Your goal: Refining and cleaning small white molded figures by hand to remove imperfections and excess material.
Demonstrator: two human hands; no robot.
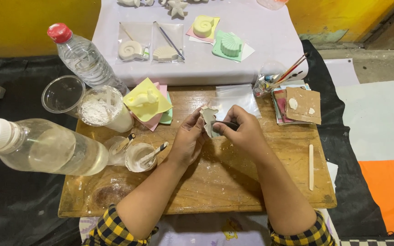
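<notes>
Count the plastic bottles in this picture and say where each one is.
2. One bottle with a red cap lies at the upper left by the white cloth; a larger bottle with a white cap lies at the left edge of the wooden board. None seems hidden.

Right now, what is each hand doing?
Left hand: closed on a small white plaster figure.
Right hand: closed on a dark tool, touching the figure.

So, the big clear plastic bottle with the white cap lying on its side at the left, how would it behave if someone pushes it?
The big clear plastic bottle lies on its side and looks round, so it would probably roll. It seems mostly full of clear liquid, so it is likely heavy. It rests partly over the wooden board edge, next to two small cups, which it might knock.
</notes>
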